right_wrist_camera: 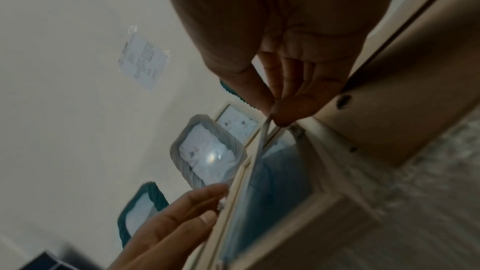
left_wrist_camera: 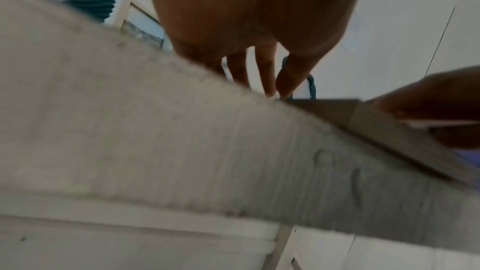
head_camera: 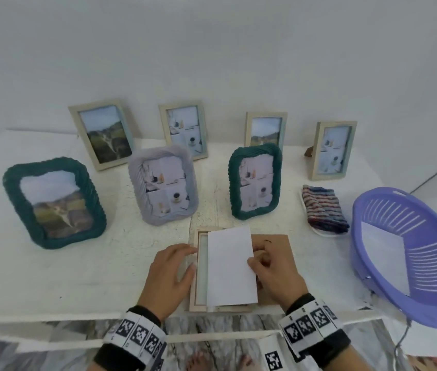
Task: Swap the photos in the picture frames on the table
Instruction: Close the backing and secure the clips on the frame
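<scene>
To my far left, bare white table [head_camera: 51,277] runs out to its near edge. My left hand [head_camera: 170,274] lies there with fingers relaxed and straight, fingertips [right_wrist_camera: 207,192] touching the left rail of the open wooden frame [head_camera: 194,290], which lies face down close to the table's front edge. Over its glass the photo [head_camera: 230,266] hangs white side up, tilted, its right edge pinched between my right hand's [head_camera: 273,271] thumb and fingers. Beneath that hand lies the brown backing board [head_camera: 279,247]. Further right sits a purple basket [head_camera: 412,253], overhanging the table edge.
</scene>
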Available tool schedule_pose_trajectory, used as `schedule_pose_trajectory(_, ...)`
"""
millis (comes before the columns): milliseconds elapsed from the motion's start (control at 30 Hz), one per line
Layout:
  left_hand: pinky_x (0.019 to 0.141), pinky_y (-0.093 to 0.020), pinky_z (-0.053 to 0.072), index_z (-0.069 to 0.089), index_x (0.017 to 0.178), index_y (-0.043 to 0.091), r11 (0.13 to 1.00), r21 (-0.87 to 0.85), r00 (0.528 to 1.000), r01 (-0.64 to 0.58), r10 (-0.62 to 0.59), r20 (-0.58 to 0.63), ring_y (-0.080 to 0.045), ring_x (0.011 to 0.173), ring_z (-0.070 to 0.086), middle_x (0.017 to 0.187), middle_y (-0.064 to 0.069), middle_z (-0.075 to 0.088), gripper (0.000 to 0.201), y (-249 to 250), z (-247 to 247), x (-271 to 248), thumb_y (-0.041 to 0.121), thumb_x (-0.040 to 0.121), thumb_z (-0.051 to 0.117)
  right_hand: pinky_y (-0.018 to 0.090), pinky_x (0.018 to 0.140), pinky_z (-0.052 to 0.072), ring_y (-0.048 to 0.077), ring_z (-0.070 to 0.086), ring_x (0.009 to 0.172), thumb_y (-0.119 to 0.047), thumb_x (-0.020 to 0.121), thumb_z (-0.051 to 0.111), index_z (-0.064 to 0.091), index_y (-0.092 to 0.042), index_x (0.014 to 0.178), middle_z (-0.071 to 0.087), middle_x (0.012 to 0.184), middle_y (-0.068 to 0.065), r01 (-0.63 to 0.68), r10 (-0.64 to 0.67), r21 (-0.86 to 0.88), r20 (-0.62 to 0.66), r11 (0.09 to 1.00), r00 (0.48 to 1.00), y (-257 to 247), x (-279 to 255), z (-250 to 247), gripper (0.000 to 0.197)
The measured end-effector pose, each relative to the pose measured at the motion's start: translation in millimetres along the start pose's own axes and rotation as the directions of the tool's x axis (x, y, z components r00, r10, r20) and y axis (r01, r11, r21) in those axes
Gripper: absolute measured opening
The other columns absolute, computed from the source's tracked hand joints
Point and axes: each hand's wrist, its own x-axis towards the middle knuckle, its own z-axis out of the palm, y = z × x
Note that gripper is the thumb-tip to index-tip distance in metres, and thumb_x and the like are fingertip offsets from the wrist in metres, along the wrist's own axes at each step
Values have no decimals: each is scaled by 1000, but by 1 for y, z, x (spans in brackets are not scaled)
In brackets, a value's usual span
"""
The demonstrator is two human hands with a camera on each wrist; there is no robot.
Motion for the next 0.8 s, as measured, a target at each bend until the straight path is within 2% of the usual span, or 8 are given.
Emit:
schedule_pose_trajectory(67,104,-29,31,53,124,41,998,51,999,-36,35,20,-4,124,41,131,18,52,38,-11,3,-5,50,90,38,33,74,55,5,65,75,-43,89,55,53,-40,105,68,82,-12,-30,28,-81,-22,996,999,-4,-2,1,17)
schedule_pose_trajectory(133,106,-31,30,54,128,38,995,76,998,-70,70,10,-4,128,39,134,20,51,39,-18,6,-8,48,93,39,11,59,46,4,61,70,-34,93,55,55,-30,108,65,82,-9,-26,23,-97,-30,995,999,-11,-4,2,16)
schedule_pose_trajectory(200,107,-31,28,53,129,37,992,92,996,-87,88,-12,-4,129,38,134,22,50,39,-22,9,-9,46,94,40,4,48,37,1,53,64,-28,95,55,53,-22,111,60,82,-4,-21,18,-109,-24,994,1000,-17,-5,5,17)
schedule_pose_trajectory(333,105,-29,28,53,129,37,990,108,994,-88,94,-52,0,129,36,133,24,49,38,-22,13,-10,44,94,41,10,52,36,1,49,62,-30,94,56,53,-19,119,53,72,-9,-12,3,-169,-55,986,999,-16,1,18,28)
schedule_pose_trajectory(433,104,-28,29,53,129,38,989,118,993,-93,101,-59,3,128,35,133,25,49,37,-22,14,-10,43,94,42,8,51,35,0,46,62,-31,95,55,49,-20,123,49,71,-10,-14,0,-236,-57,972,998,-17,2,24,31)
schedule_pose_trajectory(633,102,-30,32,53,128,40,989,112,993,-92,99,-57,2,127,37,132,25,49,37,-24,14,-9,47,94,42,13,58,35,1,48,62,-39,95,51,49,-26,125,52,69,-10,39,-72,-341,-85,939,994,-17,-2,19,33)
schedule_pose_trajectory(700,100,-30,33,53,127,41,987,131,993,-96,105,-60,1,125,38,131,25,49,36,-23,14,-9,49,94,42,19,64,41,3,50,70,-42,95,48,49,-28,125,56,83,-12,18,-81,-410,-138,912,987,-14,-4,9,33)
schedule_pose_trajectory(800,98,-29,32,53,127,41,984,151,992,-99,109,-60,0,124,38,130,24,49,36,-23,15,-9,50,94,41,27,78,45,16,48,96,-40,92,50,53,-22,127,56,116,-1,-20,-146,-558,-252,830,957,-3,-4,-5,39)
